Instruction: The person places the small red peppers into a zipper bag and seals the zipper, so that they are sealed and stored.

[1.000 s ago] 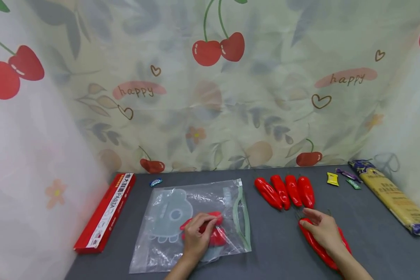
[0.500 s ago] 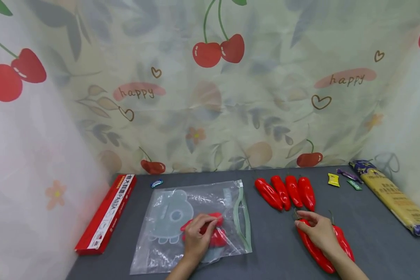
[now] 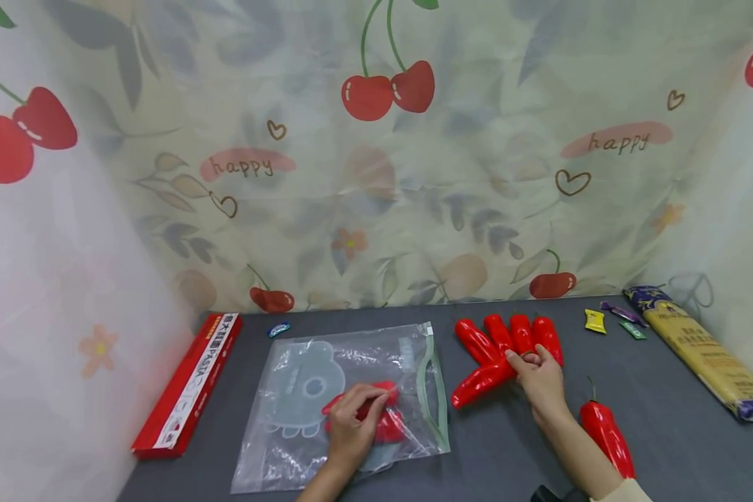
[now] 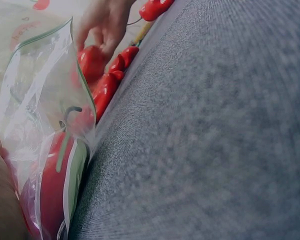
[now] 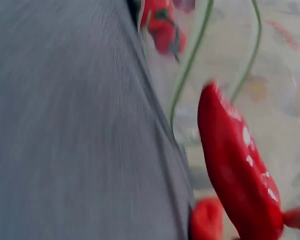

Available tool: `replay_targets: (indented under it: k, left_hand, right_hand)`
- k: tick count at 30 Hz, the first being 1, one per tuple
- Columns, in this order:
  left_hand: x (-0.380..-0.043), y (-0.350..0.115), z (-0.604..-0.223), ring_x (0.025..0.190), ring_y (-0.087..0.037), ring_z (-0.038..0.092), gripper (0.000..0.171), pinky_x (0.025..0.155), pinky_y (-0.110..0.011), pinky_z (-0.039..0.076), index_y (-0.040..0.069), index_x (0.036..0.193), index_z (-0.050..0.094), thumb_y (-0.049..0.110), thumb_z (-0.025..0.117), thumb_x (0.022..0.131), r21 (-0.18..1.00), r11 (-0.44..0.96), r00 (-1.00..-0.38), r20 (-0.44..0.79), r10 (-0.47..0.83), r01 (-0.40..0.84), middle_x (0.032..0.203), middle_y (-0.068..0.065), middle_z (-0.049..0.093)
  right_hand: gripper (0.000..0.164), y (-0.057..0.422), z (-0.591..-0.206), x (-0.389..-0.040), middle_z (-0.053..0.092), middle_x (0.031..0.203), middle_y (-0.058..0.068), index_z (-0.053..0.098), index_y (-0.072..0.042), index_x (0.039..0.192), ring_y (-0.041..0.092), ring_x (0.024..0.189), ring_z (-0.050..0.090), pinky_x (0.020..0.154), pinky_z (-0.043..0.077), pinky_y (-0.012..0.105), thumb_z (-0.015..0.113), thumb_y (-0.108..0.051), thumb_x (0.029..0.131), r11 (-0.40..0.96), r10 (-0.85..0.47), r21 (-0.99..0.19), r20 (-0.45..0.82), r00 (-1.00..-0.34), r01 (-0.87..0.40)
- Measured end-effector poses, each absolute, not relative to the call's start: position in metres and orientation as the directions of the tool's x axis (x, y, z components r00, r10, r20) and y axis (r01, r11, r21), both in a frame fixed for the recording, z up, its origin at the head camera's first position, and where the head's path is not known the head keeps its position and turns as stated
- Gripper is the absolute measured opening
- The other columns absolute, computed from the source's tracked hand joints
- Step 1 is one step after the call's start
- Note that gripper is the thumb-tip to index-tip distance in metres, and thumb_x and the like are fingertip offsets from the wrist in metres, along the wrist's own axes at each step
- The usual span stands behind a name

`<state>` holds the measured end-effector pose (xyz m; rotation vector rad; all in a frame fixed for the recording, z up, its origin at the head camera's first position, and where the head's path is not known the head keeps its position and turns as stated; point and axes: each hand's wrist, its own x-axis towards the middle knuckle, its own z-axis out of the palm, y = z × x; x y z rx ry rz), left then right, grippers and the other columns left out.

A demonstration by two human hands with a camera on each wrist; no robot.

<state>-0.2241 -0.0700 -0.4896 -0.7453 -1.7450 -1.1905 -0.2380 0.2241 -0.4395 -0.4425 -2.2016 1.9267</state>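
Note:
A clear zip bag [image 3: 408, 348] with a pale green cartoon print lies on the dark table, its mouth facing right. My left hand [image 3: 350, 422] pinches the bag's upper film between thumb and fingers. Red peppers [image 3: 389, 427] show through the plastic beneath that hand, and in the left wrist view one red pepper [image 4: 52, 185] lies inside near the mouth. My right hand [image 3: 544, 387] pinches a shiny red chili pepper [image 3: 483, 385] by its stem end. The chili's tip points left toward the bag's mouth; in the right wrist view the chili [image 5: 237, 160] hangs above the table.
Several red chilies [image 3: 475, 340] lie in a row behind my right hand. One more chili [image 3: 607, 436] lies beside my right forearm. A red pasta box [image 3: 191, 383] stands left, a yellow pasta pack [image 3: 703, 352] right. Small wrapped candies [image 3: 595, 321] lie near the back.
My right hand has picked up one of the two front chilies, moved left and up, and turned its tip toward the bag. The left hand has stayed put.

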Motion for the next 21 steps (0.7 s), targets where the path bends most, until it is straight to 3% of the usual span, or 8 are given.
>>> replay_targets:
  k: [4,9,15,21]
  left_hand:
    - [-0.225,-0.070,-0.490,0.071,-0.014,0.064,0.016,0.072,-0.016,0.048,0.006,0.085,0.069,-0.003,0.072,0.072,0.400,0.357,-0.429,0.903,0.002,0.844,0.077,-0.006,0.067]
    - [-0.225,-0.069,-0.491,0.071,-0.015,0.064,0.016,0.071,-0.017,0.049,0.005,0.086,0.069,-0.003,0.072,0.072,0.396,0.349,-0.424,0.906,0.005,0.850,0.077,-0.008,0.067]
    - [-0.225,-0.069,-0.491,0.071,-0.015,0.064,0.014,0.072,-0.016,0.049,0.005,0.086,0.069,-0.002,0.071,0.074,0.407,0.347,-0.434,0.901,-0.001,0.845,0.077,-0.008,0.067]
    - [-0.222,-0.070,-0.485,0.069,-0.016,0.063,0.016,0.070,-0.016,0.048,0.004,0.083,0.069,-0.005,0.072,0.071,0.410,0.354,-0.438,0.899,0.000,0.841,0.074,-0.009,0.067]
  right_hand:
    - [0.070,0.196,-0.447,-0.247,0.040,0.088,-0.001,0.022,0.005,0.139,-0.003,0.063,0.045,0.060,0.047,0.012,0.060,-0.024,0.088,-0.037,0.405,-0.999,-0.044,-0.913,0.032]
    - [0.058,0.175,-0.460,-0.250,0.044,0.090,0.001,0.035,0.007,0.128,-0.003,0.065,0.049,0.059,0.046,0.011,0.063,-0.022,0.086,-0.016,0.436,-1.000,-0.025,-0.900,0.020]
    - [0.034,0.168,-0.460,-0.247,0.062,0.083,-0.003,0.053,0.010,0.117,0.004,0.072,0.063,0.071,0.054,0.018,0.059,-0.007,0.088,-0.040,0.349,-0.998,0.024,-0.937,-0.041]
    - [0.030,0.152,-0.464,-0.247,0.068,0.079,0.003,0.057,0.013,0.110,0.013,0.072,0.068,0.071,0.055,0.025,0.062,-0.001,0.084,-0.096,0.289,-0.994,0.026,-0.957,-0.056]
